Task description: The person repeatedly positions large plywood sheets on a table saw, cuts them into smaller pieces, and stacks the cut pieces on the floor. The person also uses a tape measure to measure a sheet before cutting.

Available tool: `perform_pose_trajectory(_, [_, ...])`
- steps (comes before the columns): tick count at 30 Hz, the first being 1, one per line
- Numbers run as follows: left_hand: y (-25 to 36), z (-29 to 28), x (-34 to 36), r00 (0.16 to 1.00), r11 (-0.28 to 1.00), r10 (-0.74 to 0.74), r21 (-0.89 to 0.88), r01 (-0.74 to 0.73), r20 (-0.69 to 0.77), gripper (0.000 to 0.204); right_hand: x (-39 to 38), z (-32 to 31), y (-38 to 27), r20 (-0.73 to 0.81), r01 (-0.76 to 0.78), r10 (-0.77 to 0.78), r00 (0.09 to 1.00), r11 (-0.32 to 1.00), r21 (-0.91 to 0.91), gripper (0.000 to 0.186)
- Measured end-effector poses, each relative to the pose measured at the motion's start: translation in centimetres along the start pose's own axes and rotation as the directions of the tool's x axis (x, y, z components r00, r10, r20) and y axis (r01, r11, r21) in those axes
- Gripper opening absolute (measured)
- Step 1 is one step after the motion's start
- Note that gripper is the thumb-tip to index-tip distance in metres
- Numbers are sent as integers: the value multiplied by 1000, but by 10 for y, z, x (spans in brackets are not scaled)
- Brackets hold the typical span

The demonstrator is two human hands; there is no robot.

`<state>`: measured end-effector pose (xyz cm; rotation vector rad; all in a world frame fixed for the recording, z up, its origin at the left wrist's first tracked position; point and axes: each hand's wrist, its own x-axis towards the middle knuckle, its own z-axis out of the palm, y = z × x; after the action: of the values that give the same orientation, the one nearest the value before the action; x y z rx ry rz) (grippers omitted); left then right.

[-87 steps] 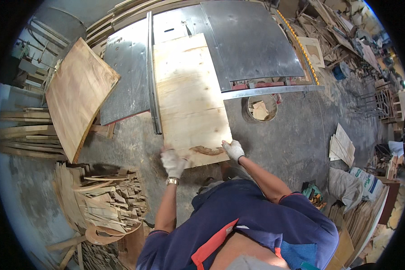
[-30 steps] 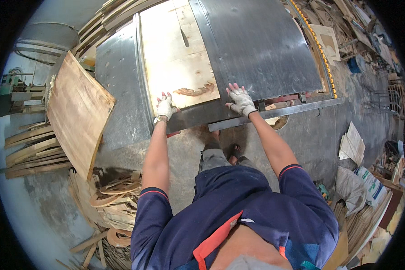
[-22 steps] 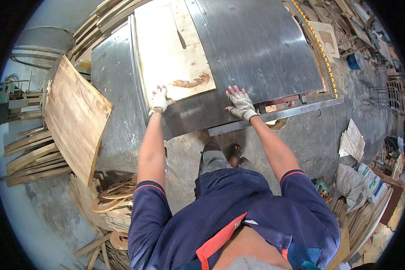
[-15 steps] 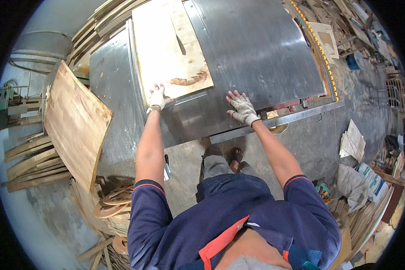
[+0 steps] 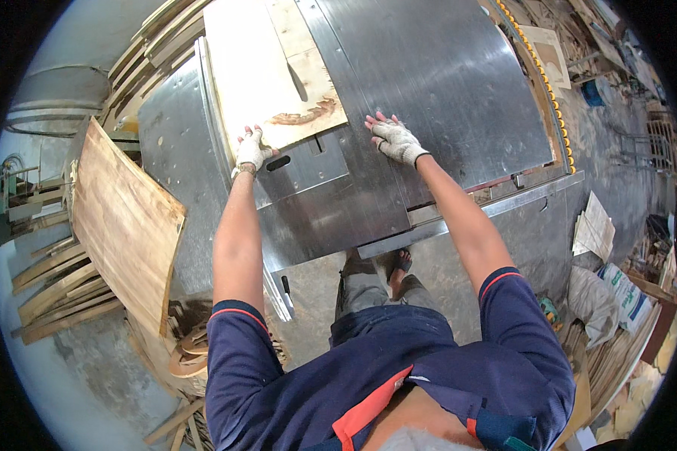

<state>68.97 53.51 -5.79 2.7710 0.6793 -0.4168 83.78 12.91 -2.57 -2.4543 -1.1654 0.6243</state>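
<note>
A pale plywood sheet [image 5: 308, 71] with a brown ragged stain near its closest edge lies on a grey metal saw table [image 5: 308, 225]. My left hand [image 5: 252, 149], in a fingerless work glove, rests at the sheet's near left corner with its fingers spread. To the right of the sheet, my right hand [image 5: 396, 140] lies with fingers stretched out on the metal surface, in the same kind of glove. Between my hands, just short of the sheet's edge, a metal insert plate [image 5: 308, 173] shows an oval hole and a narrow slot.
A large wooden panel [image 5: 124, 225] leans at the table's left. Wood strips [image 5: 64, 282] are stacked beyond it. A row of yellow rollers [image 5: 541, 79] runs along the right side. White sacks [image 5: 620, 301] and offcuts lie on the floor at right.
The plywood sheet and both hands have moved farther from me. The insert plate with its oval hole and slot has come into sight. My right hand has shifted closer to the sheet.
</note>
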Motion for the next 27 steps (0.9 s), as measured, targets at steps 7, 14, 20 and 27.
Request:
perform_pose_trajectory(7, [3, -11, 3, 999, 1000, 27, -4, -27, 37, 124, 59, -10, 3, -5, -13, 13, 1000, 999, -50, 51])
perform_pose_trajectory(14, [12, -24, 0, 999, 999, -11, 34, 10, 33, 121, 97, -31, -12, 66, 82, -72, 995, 981, -174, 63])
perform_pose_trajectory(20, [6, -26, 15, 999, 999, 34, 12, -35, 39, 123, 112, -36, -17, 95, 68, -48, 994, 974, -218, 61])
perform_pose_trajectory(27, [1, -33, 42, 999, 999, -23, 24, 22, 40, 121, 139, -35, -13, 73, 79, -61, 995, 957, -280, 55])
